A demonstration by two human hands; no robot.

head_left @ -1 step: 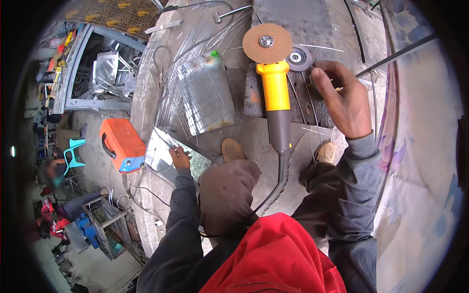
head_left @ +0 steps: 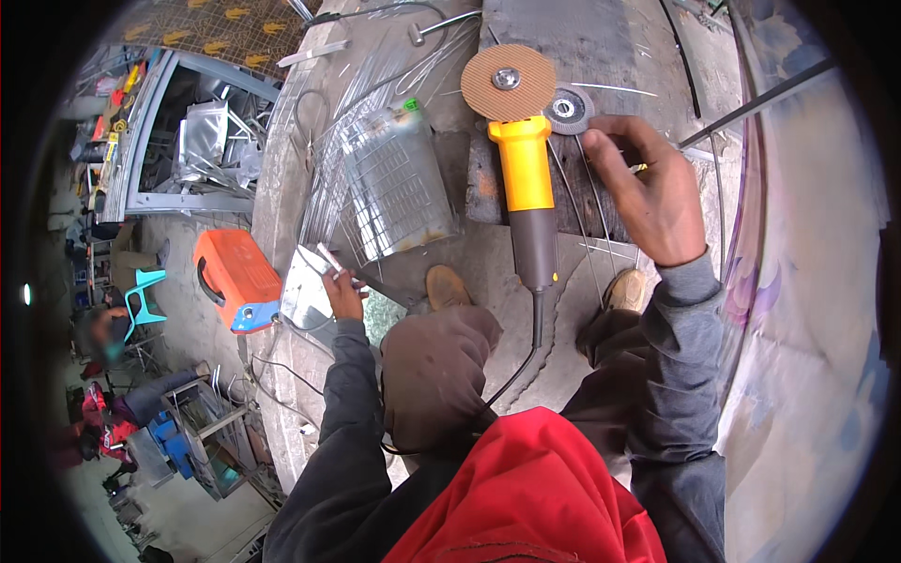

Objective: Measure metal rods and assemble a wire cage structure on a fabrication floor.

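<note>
My left hand (head_left: 345,295) is closed round a slim white pen-like stick (head_left: 328,258), over a shiny metal sheet (head_left: 305,291). On the right, my right hand (head_left: 657,202) has its fingers curled above the dark wooden board (head_left: 554,28). A small yellowish bit shows between thumb and fingers; the rest of what it holds is hidden. Beside the thumb lies a grey flap disc (head_left: 568,109). Left of it is a yellow and grey angle grinder (head_left: 527,188) with a brown cutting disc (head_left: 488,89), its cord running toward me. Neither hand touches the grinder.
A bent metal sheet (head_left: 399,183) and wire grid lie left of the grinder, with thin rods (head_left: 343,122) beyond. A hammer (head_left: 418,34) lies at the back. An orange machine (head_left: 235,272) stands left. Another person (head_left: 103,328) sits far left, by a turquoise stool (head_left: 141,302).
My right hand has moved slightly left and down, and the dark rounded thing seen under its fingers no longer shows. The white stick in my left hand now stands out clearly above the fingers.
</note>
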